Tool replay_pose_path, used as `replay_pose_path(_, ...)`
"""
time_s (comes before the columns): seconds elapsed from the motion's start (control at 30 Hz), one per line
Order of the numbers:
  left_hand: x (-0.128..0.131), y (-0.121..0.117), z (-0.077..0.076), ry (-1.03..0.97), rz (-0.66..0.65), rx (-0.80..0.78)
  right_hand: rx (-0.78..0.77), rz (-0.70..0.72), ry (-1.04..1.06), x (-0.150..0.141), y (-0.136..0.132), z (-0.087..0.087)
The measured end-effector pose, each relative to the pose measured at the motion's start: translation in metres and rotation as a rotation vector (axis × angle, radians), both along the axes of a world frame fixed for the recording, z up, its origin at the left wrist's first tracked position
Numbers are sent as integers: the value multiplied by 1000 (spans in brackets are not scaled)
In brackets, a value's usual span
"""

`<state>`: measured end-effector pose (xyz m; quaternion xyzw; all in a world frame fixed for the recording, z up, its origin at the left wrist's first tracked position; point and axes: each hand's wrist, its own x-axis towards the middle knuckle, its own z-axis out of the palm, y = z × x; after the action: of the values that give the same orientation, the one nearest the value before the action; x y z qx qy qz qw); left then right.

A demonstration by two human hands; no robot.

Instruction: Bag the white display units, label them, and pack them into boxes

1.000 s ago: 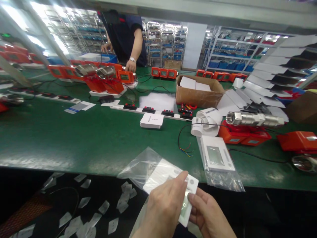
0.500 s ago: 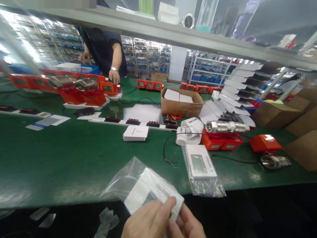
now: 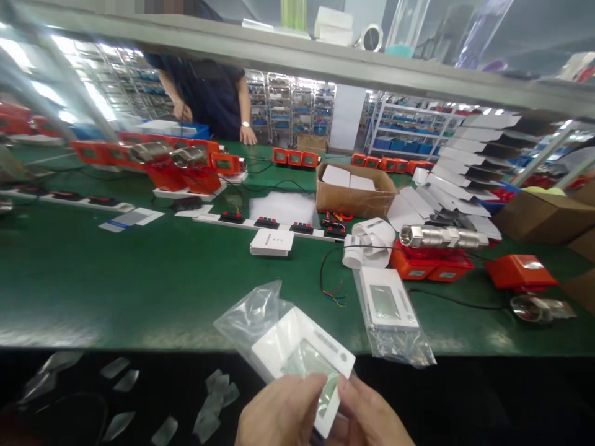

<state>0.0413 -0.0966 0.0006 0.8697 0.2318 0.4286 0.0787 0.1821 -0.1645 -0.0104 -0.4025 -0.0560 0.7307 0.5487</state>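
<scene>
Co-worker's hand [image 3: 248, 134] now off housing [image 3: 226, 163], white pieces [image 3: 337, 176] in carton [image 3: 351, 201], both hands' [image 3: 281, 412] [image 3: 369, 414] grip tight on panel [image 3: 300, 337]

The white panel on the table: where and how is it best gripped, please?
Probably from above, by the left and right edges of the panel: it lies flat with straight sides, while the loose bag at its near end may crumple.
</scene>
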Motion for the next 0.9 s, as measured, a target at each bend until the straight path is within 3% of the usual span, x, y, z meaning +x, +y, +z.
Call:
replay_pose_path(0.07,7,-1,6,-6,-15,-28,17,20,7,-1,0,1)
replay_pose_path(0.27,13,-3,10,40,-134,-25,37,-200,-30,-4,4,4)
replay_pose_path(0.37,8,-6,5,-10,-72,-108,49,-236,-79,-8,8,1)
replay_pose_path(0.5,5,-7,-1,19,116,-264,77,-289,-117,-15,16,0)
replay_pose_path(0.6,2,-8,-5,44,154,-334,83,-221,-196,-15,23,0)
replay_pose_path(0.7,-2,-9,-7,71,95,-315,8,-20,-438,-8,25,-1)
replay_pose_path(0.8,-6,-9,-11,69,48,-249,-34,150,-894,5,22,-3)
replay_pose_path(0.9,-10,-9,-18,30,123,-229,-15,176,-1365,18,18,-2)
